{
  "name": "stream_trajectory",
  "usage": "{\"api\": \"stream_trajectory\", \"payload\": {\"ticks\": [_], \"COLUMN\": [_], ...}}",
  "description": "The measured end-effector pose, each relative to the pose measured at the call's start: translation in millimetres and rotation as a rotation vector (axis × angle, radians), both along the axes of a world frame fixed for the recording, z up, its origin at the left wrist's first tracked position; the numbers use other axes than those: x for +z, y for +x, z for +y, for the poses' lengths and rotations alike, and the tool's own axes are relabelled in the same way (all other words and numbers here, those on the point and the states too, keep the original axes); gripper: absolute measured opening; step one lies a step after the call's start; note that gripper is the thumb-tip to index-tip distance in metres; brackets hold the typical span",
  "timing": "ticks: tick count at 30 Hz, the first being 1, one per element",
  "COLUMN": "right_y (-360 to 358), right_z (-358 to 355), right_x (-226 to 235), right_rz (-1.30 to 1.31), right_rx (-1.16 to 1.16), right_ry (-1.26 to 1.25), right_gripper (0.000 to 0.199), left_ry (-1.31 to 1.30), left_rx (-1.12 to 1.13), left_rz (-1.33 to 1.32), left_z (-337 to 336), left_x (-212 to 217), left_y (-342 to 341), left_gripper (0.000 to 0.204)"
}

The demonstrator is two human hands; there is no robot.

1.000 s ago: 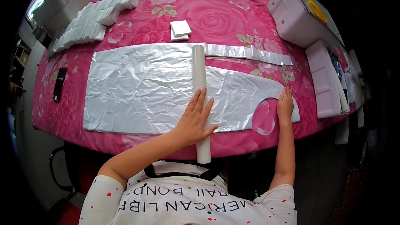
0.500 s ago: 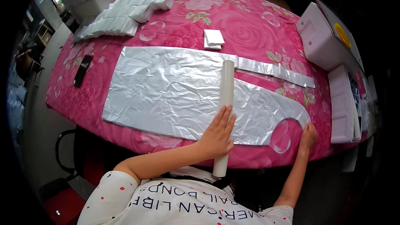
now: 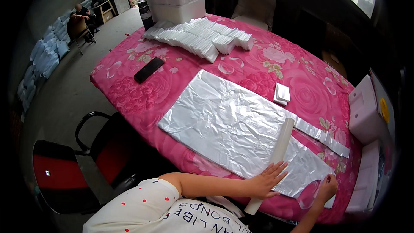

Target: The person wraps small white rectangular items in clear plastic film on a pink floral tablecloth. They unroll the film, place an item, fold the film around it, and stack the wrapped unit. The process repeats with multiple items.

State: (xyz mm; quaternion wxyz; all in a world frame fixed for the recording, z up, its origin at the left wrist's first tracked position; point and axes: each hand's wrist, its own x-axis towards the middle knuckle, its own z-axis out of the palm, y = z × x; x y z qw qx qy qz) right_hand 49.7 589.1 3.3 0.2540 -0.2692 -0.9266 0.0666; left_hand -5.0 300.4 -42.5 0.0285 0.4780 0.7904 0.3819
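Note:
A thin, wrinkled silvery plastic sheet [image 3: 224,121] lies spread across the table, with a curved cut-out at its right end and a long narrow strip [image 3: 321,137] along its far side. Across the sheet rests a whitish roller tube [image 3: 281,143], its near end [image 3: 253,206] jutting past the table edge. My left hand [image 3: 264,182] lies flat over the tube, fingers stretched out. At the sheet's right end, beside the cut-out, my right hand [image 3: 328,187] is closed with its fingertips pinching the sheet's edge.
Stacks of folded white packets [image 3: 202,36] sit at the back, before white foam boxes [image 3: 177,2]. A black phone [image 3: 148,70] lies at left, a small folded pile [image 3: 282,93] beyond the sheet. Foam boxes [image 3: 366,108] stand right; chairs [image 3: 64,172] at left. A person [image 3: 82,13] sits far off.
The view has swung left and up, so the table appears lower and further right. My left hand stays on the tube and my right hand at the sheet's edge.

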Motion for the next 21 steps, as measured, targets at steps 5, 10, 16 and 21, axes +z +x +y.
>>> {"api": "stream_trajectory", "payload": {"ticks": [5,10,16,21], "right_y": [39.9,7.2,-26.3,-1.3], "right_z": [112.0,16.9,-73.3,50.4], "right_x": [-35.4,-33.1,-41.5,-67.1], "right_rz": [-0.404,-0.095,-0.246,-0.244], "right_rx": [-0.566,0.098,0.501,0.222], "right_ry": [0.312,0.024,-0.052,-0.023], "right_gripper": [0.032,0.047,0.049,0.047], "left_ry": [-0.029,0.012,-0.054,-0.096], "left_rx": [-0.029,-0.015,-0.011,-0.02], "left_rz": [-0.02,0.032,0.035,0.02], "left_z": [-0.2,5.0,-1.8,-9.2], "left_x": [-2.3,-6.1,-2.0,2.9], "left_y": [-2.2,0.5,-3.0,-3.5], "left_gripper": [0.08,0.079,0.078,0.076]}}
